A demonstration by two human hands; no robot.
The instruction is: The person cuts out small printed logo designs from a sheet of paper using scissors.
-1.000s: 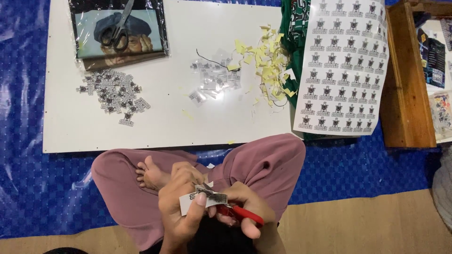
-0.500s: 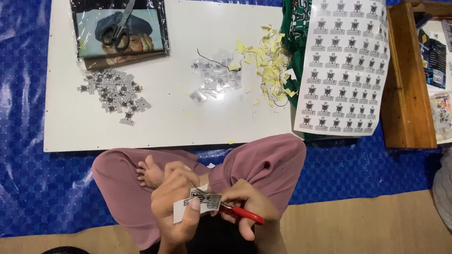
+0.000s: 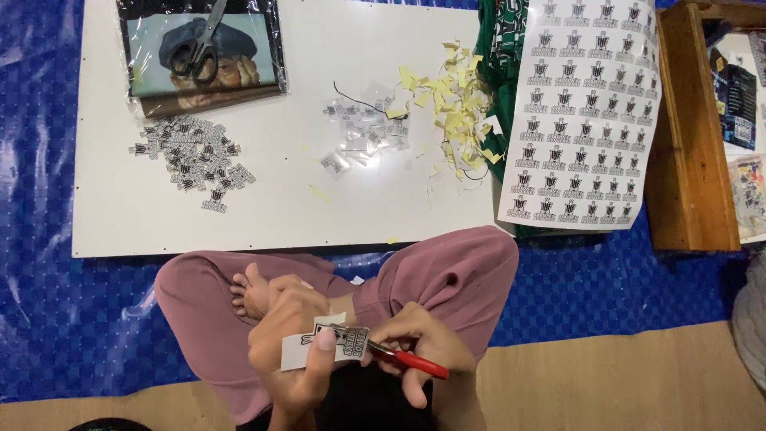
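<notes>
Left hand [image 3: 291, 339] pinches sticker strip [image 3: 307, 349] over lap, thumb on top. Right hand [image 3: 419, 351] closed round red-handled scissors [image 3: 399, 357], blades on strip. White board [image 3: 120, 215] ahead: cut sticker pile [image 3: 194, 156], clear sleeves [image 3: 359, 132], yellow scraps [image 3: 451, 104], plastic bag [image 3: 199, 52] with picture inside, black scissors [image 3: 199, 48] on top. Sticker sheet [image 3: 578, 112] right.

Glossy paper sticker sheet [image 3: 578, 112], smooth matt white tabletop [image 3: 303, 199], shiny woven blue tarp [image 3: 48, 263], brown wooden box [image 3: 686, 136].

Both hands [image 3: 359, 351] closed, meeting mid-lap.
</notes>
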